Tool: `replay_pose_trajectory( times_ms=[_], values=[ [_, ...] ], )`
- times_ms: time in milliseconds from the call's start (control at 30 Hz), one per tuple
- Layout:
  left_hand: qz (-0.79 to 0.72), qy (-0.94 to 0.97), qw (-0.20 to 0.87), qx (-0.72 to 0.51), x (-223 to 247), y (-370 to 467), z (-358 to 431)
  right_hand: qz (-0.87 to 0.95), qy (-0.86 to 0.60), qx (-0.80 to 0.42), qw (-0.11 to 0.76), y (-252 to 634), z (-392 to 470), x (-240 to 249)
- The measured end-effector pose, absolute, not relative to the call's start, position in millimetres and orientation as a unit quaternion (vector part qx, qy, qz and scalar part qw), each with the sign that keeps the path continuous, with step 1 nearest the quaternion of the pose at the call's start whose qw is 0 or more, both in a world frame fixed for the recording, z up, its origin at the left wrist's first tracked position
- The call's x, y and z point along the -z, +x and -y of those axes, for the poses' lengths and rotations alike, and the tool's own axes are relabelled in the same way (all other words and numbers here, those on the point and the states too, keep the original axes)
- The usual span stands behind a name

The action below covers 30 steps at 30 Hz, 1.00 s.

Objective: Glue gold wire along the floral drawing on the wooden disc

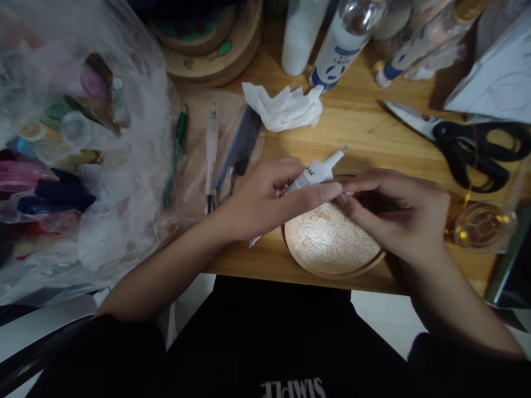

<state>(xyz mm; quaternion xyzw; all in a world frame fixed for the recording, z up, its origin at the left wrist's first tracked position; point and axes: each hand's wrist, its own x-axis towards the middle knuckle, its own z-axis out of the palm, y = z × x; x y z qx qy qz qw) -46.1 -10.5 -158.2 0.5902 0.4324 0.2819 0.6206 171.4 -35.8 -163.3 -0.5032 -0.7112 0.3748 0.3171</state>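
Observation:
My left hand [274,202] is closed around a white glue tube [317,173] with a narrow nozzle, tilted up and to the right. Opposite it, my right hand [385,204] pinches with thumb and forefinger near my left thumb tip. A small whitish bit shows at that pinch, too hidden to name. Below both hands lies a round wooden plaque [332,237] with a flower pattern drawn in thin dark lines. Its upper part is covered by my hands.
Scissors [452,138] and a gold thread spool [477,224] lie at the right. Crumpled tissue [286,108] sits beyond the hands, with bottles [342,47] behind. Pens [211,149] lie left of my hand, beside a large plastic bag [136,138] of colourful bundles.

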Motion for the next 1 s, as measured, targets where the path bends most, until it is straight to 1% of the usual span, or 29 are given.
replay_pose_trajectory(
  times_ms=[433, 1000],
  values=[
    [-0.428, 0.584, 0.632, -0.277, 157.7, -46.3, 10.3, 0.712, -0.502, -0.373, 0.320, 171.8, 35.9, 163.9],
    [-0.446, 0.597, 0.608, -0.276, 158.5, -46.9, 11.4, 0.730, -0.492, -0.356, 0.313, 172.5, 34.2, 165.8]
  ],
)
